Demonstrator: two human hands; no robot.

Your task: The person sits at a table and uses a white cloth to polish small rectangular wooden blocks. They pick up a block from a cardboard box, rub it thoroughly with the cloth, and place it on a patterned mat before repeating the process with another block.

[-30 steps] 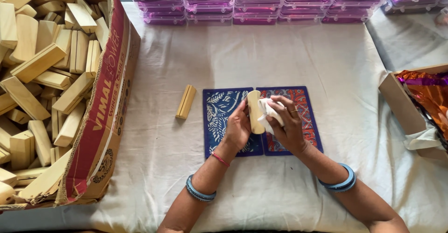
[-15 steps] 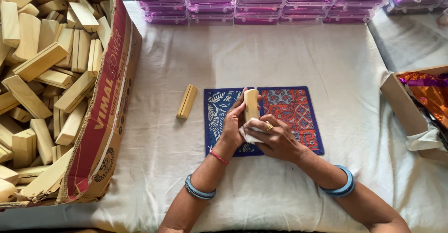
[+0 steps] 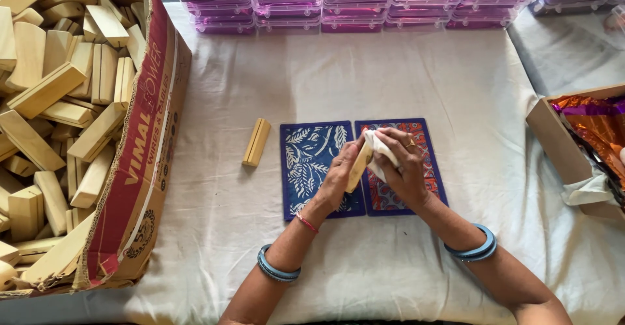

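We see our left hand (image 3: 340, 176) with its fingers closed around a pale wooden block (image 3: 359, 167), holding it tilted above the two patterned panels in the middle of the counter (image 3: 390, 71). Our right hand (image 3: 405, 165) presses a white cloth (image 3: 377, 149) against the upper end of the block, its fingers curled over the cloth and gripping it. Both hands meet over the seam between the blue leaf-patterned panel (image 3: 309, 169) on the left and the red and blue patterned panel (image 3: 423, 143) on the right, which lie side by side and touching on the white covering.

Just left of the blue panel, a second wooden block (image 3: 256, 142) lies flat on the counter, apart from the hands. Further left stands a large cardboard box (image 3: 140, 162) filled with many more wooden blocks (image 3: 58, 104). Along the far edge of the counter sit rows of stacked purple plastic cases (image 3: 364, 0). At the right edge is a smaller cardboard box (image 3: 553, 143) holding shiny orange foil (image 3: 596, 126).
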